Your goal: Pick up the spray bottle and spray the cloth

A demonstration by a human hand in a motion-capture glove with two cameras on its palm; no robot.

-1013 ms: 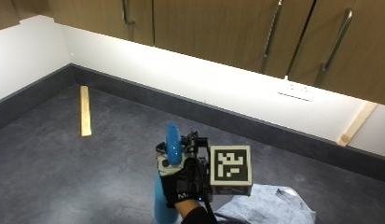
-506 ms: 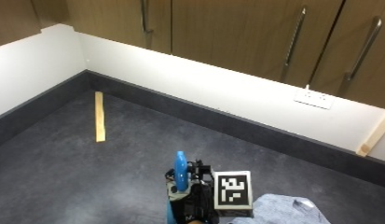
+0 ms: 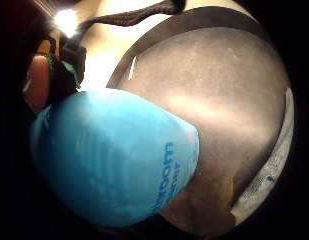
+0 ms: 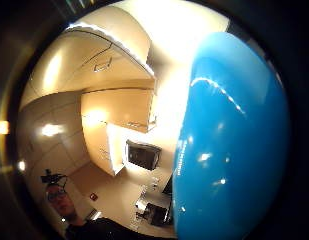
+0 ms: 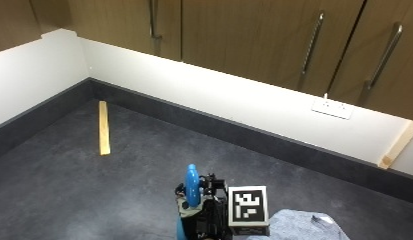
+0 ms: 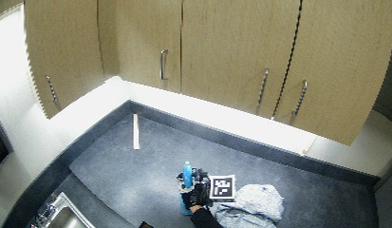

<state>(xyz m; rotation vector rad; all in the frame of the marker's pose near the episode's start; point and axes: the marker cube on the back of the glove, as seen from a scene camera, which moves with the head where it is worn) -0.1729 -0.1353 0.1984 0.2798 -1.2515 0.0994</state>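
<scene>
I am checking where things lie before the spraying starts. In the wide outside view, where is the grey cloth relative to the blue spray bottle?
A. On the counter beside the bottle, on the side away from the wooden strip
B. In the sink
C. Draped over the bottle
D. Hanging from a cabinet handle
A: the cloth lies crumpled on the counter beside the spray bottle, with the wooden strip on the bottle's other side.

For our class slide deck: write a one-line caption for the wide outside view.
Gloved right hand holds a blue spray bottle beside a grey cloth on the dark countertop.
</scene>
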